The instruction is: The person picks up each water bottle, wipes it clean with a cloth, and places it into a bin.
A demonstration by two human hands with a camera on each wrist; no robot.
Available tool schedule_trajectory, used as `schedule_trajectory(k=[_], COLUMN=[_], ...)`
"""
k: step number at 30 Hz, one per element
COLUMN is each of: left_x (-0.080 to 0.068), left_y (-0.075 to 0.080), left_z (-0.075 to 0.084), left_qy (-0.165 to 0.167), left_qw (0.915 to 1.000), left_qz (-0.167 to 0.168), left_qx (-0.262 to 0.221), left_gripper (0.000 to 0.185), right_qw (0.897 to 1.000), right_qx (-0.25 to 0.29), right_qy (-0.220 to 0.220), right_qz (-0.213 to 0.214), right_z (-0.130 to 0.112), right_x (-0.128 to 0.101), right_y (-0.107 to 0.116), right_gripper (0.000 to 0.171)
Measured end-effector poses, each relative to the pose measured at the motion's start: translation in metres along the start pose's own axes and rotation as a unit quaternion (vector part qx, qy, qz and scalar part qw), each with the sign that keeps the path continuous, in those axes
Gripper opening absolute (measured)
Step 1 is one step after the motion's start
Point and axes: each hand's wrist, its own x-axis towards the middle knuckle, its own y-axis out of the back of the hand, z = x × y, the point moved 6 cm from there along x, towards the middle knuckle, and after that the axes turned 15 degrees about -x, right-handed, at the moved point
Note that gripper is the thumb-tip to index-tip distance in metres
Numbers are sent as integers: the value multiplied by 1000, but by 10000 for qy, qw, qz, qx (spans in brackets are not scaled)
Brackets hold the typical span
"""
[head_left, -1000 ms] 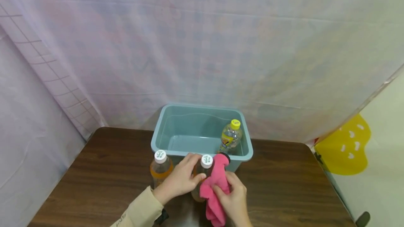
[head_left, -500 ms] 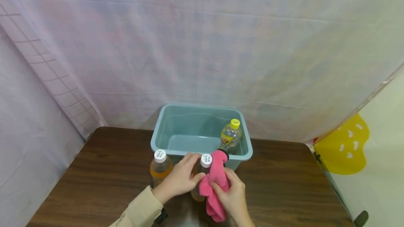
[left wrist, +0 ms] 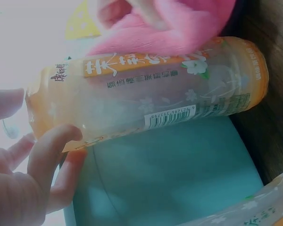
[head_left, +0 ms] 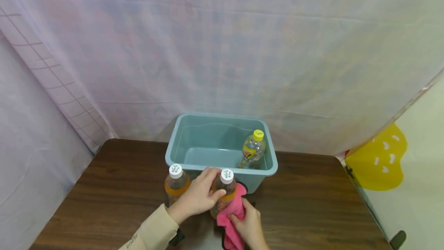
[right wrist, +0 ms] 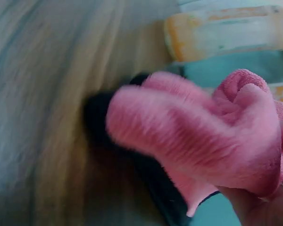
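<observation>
My left hand (head_left: 197, 196) holds a clear plastic drink bottle (left wrist: 141, 89) near its shoulder, thumb on one side and fingers on the other. The bottle has a white cap and an orange label with white flowers. In my right hand (head_left: 250, 225) is a bunched pink cloth (head_left: 232, 219) with a dark edge, pinched between thumb and fingers. The cloth lies along the right side of the bottle, and in the left wrist view it overlaps the label. Folds of the cloth hide part of my right fingers in the right wrist view.
Behind the hands stands a blue-green plastic bin (head_left: 169, 153) with a yellow-capped bottle (head_left: 253, 151) leaning in its right corner. Another white-capped bottle (head_left: 176, 183) stands left of my left hand on the brown wooden table (head_left: 305, 200). A pale curtain (head_left: 222, 49) hangs behind.
The pink cloth and my right hand have slid down the bottle from near the bin's rim, uncovering more of its orange label. My left hand keeps its grip in the same place.
</observation>
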Motion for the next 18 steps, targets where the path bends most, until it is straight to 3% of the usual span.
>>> schedule_trajectory(k=[3, 7, 13, 18], left_x=[0, 1, 1, 0], left_y=[0, -1, -1, 0], left_z=[-2, -2, -1, 0], left_qy=[134, 270, 269, 180], left_qw=[9998, 9991, 9992, 9997], left_qz=[-94, -217, -199, -135], left_qx=[-127, -230, -199, -117], left_gripper=[41, 43, 43, 42], right_qw=[9995, 9993, 9999, 9985], right_qx=[-136, -200, 25, 258], right_qy=[71, 134, 119, 178], right_qz=[-266, -298, -122, 450], right_z=[6, 11, 11, 1], right_x=[-2, -2, -4, -3], right_y=[-9, -13, -12, 2], right_gripper=[38, 37, 37, 40])
